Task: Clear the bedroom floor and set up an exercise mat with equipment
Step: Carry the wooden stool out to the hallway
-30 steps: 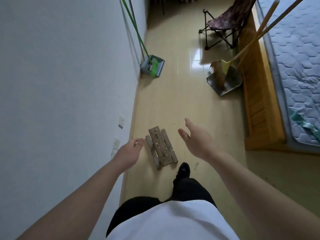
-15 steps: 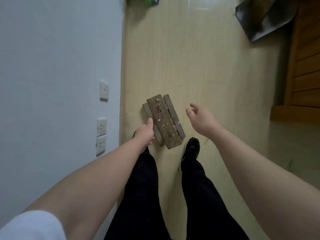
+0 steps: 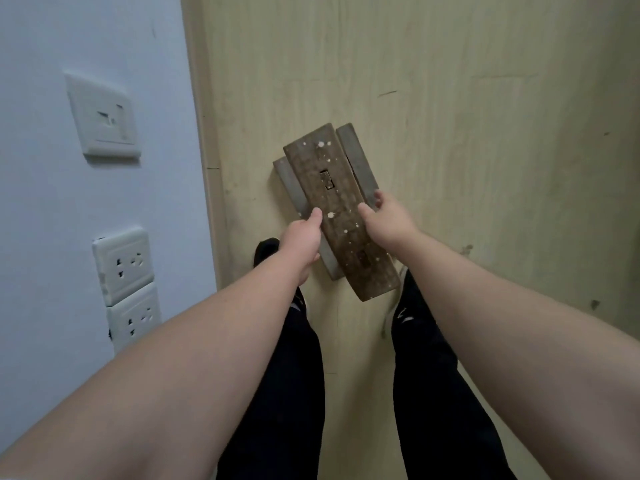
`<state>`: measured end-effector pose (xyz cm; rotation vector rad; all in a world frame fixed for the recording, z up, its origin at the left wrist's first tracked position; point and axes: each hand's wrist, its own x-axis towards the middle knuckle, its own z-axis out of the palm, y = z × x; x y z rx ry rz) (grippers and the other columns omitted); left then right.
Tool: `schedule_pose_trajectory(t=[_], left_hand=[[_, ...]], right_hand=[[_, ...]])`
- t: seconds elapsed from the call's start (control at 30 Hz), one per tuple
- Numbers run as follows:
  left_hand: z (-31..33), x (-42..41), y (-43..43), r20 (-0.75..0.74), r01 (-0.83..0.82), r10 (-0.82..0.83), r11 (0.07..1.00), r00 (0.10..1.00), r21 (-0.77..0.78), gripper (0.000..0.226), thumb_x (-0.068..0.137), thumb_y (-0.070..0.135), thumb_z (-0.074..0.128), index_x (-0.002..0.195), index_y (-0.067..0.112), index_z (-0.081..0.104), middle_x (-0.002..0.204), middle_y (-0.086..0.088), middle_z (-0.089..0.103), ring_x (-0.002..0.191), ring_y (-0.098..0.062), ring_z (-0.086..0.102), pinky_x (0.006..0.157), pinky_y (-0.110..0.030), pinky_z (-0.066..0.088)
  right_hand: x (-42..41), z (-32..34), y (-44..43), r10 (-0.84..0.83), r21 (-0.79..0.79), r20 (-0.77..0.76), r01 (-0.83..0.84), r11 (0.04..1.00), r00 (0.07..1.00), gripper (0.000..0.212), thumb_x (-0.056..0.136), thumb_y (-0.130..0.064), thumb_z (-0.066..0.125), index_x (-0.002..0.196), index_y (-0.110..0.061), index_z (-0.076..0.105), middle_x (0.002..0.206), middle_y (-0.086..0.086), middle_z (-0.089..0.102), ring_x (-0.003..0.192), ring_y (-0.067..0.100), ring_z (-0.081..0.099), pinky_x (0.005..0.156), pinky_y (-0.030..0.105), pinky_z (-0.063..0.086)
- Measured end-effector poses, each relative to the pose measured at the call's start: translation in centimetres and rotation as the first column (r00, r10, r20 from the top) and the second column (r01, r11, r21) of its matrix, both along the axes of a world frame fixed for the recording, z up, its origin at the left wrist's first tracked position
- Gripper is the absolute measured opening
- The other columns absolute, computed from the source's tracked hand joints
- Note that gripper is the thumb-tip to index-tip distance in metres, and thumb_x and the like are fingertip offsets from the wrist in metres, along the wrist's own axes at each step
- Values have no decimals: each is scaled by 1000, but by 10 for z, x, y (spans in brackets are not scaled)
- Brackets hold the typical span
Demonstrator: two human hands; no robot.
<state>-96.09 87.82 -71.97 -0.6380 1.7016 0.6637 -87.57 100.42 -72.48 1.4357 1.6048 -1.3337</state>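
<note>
- Gripping the stool mid-frame: left hand and right hand both curled round its long edges.
- Long axis tilts upper left to lower right.

I read this as home interior: white wall with switch plate, twin sockets, pale wood-look floor.

Soft even light, wide-angle edge distortion.
</note>
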Motion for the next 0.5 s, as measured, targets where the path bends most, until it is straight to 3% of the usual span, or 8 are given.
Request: schedule_pose_trajectory(t=[0.1,0.17,0.23,0.37,0.43,0.5], left_hand=[[-11,1,3,77,-142,137,988,988,61,46,100,53,50,131,19,57,121,9,65,109,-12,60,91,-33,49],[-12,1,8,102,-213,205,974,973,75,38,101,49,50,123,20,63,108,7,73,101,-11,68,81,-29,52],[-8,3,13,100,-256,248,964,964,76,32,102,45,51,115,19,65,99,3,75,96,-14,70,82,-31,56],[10,6,15,71,-277,273,959,959,55,37,102,43,52,123,16,65,104,0,74,103,-20,69,98,-40,54],[25,5,15,43,-282,280,958,959,51,37,102,43,51,123,16,65,105,1,74,102,-18,68,95,-37,55],[49,3,16,16,-299,298,953,954,56,34,104,42,49,119,16,65,101,2,74,96,-16,69,80,-31,56]], right_hand=[[-8,-14,-4,-37,-9,-8,37,999,999,62,101,-40,51,153,-11,36,150,10,49,136,29,48,114,45,38],[-12,-18,-7,-33,-42,-9,32,999,999,53,98,-43,52,139,-10,55,133,9,64,123,29,59,107,45,46],[-14,-17,-11,-46,-73,-11,46,996,999,49,93,-45,53,128,-13,63,120,7,70,112,29,65,101,45,51],[-20,0,-11,-22,-81,4,22,996,1000,49,93,-46,49,128,-15,63,122,7,69,113,30,64,101,45,50],[-23,16,-11,5,-72,10,-5,997,1000,50,95,-47,46,131,-15,61,125,7,67,115,30,62,103,45,48],[-26,37,-10,3,-73,-4,-3,997,1000,50,98,-48,44,131,-15,61,123,7,68,113,30,63,101,45,49]])
